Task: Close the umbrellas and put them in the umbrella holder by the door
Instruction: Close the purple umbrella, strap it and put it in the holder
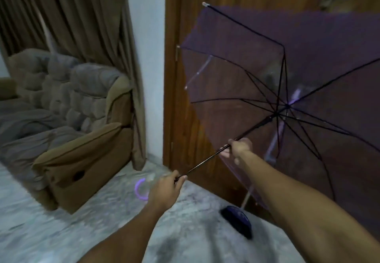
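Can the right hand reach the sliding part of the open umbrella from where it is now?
Probably yes. The right hand grips the shaft just below the runner, and nothing sits on the bare shaft between them. The left hand holds the lower end.

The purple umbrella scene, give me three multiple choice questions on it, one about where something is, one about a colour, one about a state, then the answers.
1. Where does the left hand grip the umbrella?
A. at the handle end of the shaft
B. on a rib tip
C. on the canopy edge

2. What colour is the curved handle?
A. red
B. purple
C. yellow

3. What state is the umbrella in?
A. closed and strapped
B. open, ribs spread
C. lying in a holder

Answers:
1 A, the fingers curl round the shaft just above the handle, with the right hand gripping higher up.
2 B, the hook glows purple against the floor.
3 B, the canopy is spread before the wooden door.
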